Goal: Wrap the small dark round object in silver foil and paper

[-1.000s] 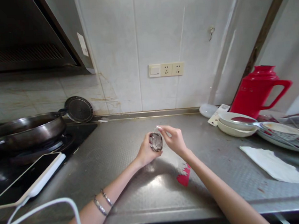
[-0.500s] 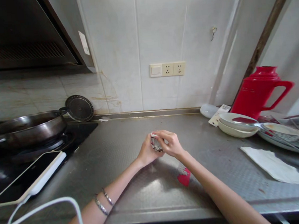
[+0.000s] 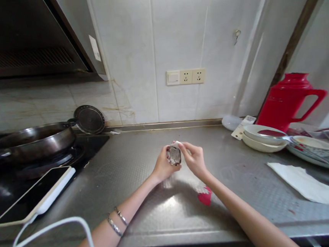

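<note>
I read the work as under way. Done: the small glass point(image 3: 173, 155) is in hand at the middle of the view, over the steel counter point(image 3: 135, 153), its mouth turned toward my camera. Left, as I judge it: the glass is not yet set down, and the white scrap point(image 3: 176, 142) at its far rim is not yet put aside.

Left hand point(image 3: 162, 165): grasping. The fingers and thumb are curled around the side of the glass, partly open to its width. Two bracelets point(image 3: 114, 225) sit on the forearm.

Right hand point(image 3: 195, 158): pinching. Thumb and forefinger are closed together on the white scrap, beside the upper right of the rim; the remaining fingers are folded in. The scrap is small and soft in outline at this range; I take it for paper or tissue but cannot confirm the material, nor whether it touches the glass.

Surroundings: a red patch point(image 3: 205, 198) with a ragged pale edge shows on the counter nearer the front edge, beside the right forearm. A white sheet point(image 3: 308, 186) lies farther right, in front of the stacked bowls point(image 3: 262, 142).
</note>
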### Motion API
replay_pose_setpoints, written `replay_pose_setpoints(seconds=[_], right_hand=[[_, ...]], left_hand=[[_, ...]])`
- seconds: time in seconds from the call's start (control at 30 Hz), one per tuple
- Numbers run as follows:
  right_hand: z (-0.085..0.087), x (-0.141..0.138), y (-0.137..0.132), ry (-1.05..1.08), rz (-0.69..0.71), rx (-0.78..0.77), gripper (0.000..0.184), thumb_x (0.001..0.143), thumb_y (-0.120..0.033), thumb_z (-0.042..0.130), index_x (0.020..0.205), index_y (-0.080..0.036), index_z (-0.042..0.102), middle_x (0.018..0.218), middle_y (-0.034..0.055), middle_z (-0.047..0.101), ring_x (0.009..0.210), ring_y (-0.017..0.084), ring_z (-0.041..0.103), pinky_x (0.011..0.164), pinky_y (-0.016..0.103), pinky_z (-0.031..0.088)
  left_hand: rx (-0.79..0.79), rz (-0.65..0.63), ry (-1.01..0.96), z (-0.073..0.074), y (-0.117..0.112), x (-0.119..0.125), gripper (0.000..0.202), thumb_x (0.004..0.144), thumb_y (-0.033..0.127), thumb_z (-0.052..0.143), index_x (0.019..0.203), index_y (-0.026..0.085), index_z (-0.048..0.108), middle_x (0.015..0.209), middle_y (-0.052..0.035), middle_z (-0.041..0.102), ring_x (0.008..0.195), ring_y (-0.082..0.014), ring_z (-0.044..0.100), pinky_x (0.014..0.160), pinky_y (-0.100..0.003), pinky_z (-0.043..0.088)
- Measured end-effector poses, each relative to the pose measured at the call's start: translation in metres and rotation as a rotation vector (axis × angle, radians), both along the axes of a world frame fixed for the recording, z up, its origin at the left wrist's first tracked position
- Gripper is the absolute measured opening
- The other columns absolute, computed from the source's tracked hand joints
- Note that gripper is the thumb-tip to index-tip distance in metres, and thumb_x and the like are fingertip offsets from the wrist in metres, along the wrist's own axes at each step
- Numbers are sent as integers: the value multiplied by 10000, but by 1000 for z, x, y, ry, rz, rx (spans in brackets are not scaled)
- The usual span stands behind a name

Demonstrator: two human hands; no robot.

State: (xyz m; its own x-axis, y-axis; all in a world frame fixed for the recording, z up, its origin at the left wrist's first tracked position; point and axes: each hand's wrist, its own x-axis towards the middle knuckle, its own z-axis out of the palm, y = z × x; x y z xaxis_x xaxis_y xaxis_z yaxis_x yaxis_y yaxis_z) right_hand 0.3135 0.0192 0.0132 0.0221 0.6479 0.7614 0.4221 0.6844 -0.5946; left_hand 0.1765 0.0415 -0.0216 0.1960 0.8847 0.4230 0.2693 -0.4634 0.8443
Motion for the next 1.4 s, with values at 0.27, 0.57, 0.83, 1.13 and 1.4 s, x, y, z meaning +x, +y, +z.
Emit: replay_pose_setpoints(seconds=[0.27, 0.57, 0.83, 1.13, 1.4], right_hand=[[-12, -1, 16, -60, 32, -110, 321, 899, -403, 492, 946, -208, 742, 896, 41, 753, 744, 204, 701, 662, 270, 530], [-13, -3, 11, -55, 90, -39, 292, 896, -378, 498, 990, -228, 731, 1061, 73, 712, 973, 253, 683, 864, 381, 544], [-14, -2, 8, -234, 104, 164, 283, 914, -239, 454, 1081, -242, 682, 1116, 72, 694, 1079, 212, 638, 959, 381, 507], [-6, -4, -3, -342, 232, 232, 274, 910, -204, 443, 1046, -232, 680, 1093, 74, 703, 1104, 211, 622, 947, 363, 509], [4, 5, 6, 86, 16, -79, 361, 924, -408, 447, 929, -179, 727, 808, 49, 731, 730, 193, 670, 639, 261, 497]], left_hand=[[8, 17, 14, -2, -4, 4, 746, 491, 179, 794, 1165, 162, 474, 997, -52, 634, 834, -180, 603, 746, -306, 480], [-38, 88, -33, -1, 0, 3, 664, 501, 216, 805, 1096, 149, 517, 918, -46, 668, 789, -186, 635, 700, -290, 497], [33, 62, -75, 1, 0, 2, 646, 537, 273, 805, 1108, 153, 525, 1028, -76, 670, 887, -201, 641, 765, -302, 503], [27, 165, -33, 3, 4, -1, 489, 569, 219, 738, 1008, 155, 534, 928, -63, 667, 808, -185, 629, 740, -305, 485], [-6, 124, -42, 3, 4, -2, 704, 488, 179, 802, 1116, 159, 485, 1041, -63, 628, 911, -204, 609, 813, -335, 478]])
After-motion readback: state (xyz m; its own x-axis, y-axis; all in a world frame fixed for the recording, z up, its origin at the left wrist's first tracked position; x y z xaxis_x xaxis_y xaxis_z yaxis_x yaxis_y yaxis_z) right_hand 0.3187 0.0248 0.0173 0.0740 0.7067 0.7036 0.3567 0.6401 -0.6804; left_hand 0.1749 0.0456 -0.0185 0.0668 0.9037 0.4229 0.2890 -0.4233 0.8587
